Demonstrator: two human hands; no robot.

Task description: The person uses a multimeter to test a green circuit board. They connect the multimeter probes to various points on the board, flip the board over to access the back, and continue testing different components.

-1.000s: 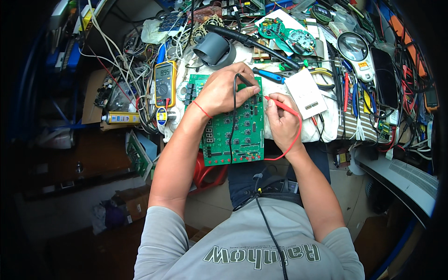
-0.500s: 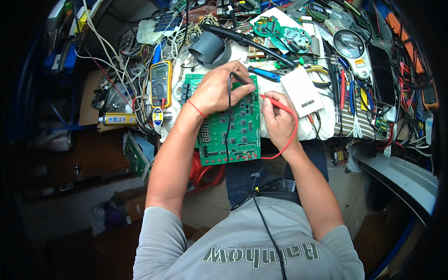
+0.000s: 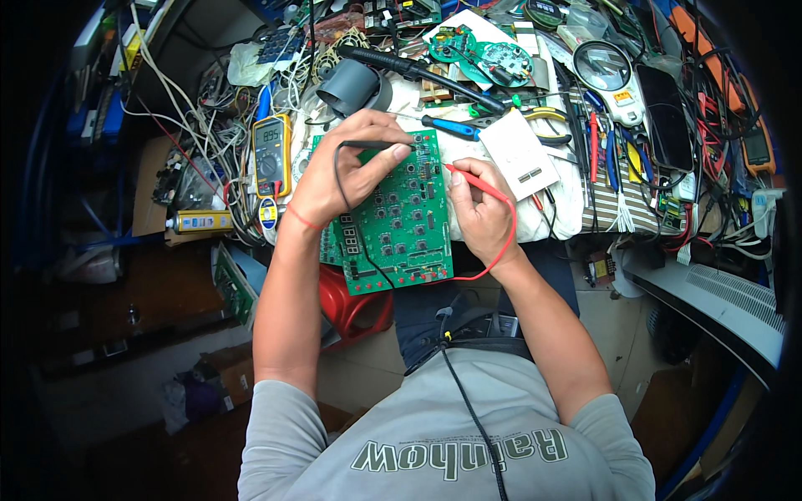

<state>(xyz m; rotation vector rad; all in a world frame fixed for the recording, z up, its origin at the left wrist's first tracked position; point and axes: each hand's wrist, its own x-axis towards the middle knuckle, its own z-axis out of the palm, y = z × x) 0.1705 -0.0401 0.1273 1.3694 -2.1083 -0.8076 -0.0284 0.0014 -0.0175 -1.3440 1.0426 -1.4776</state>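
Observation:
A green circuit board with small push buttons and a dark digit display overhangs the bench's front edge. Above its upper left part, my left hand is closed around a black test probe, which lies almost level and points right. My right hand, just off the board's right edge, pinches a red test probe; its tip is close to that edge, and contact cannot be made out. A yellow digital multimeter with a lit display stands left of the board.
Right of my right hand lies a white plate, with blue-handled pliers behind it. A grey tube piece, round green boards, a magnifier and tangled wires crowd the bench. Below is a red stool.
The view has shifted, so the bench appears farther left. My left hand has drawn back leftward across the board, and the black probe has turned from steep to nearly level. The red probe remains pinched.

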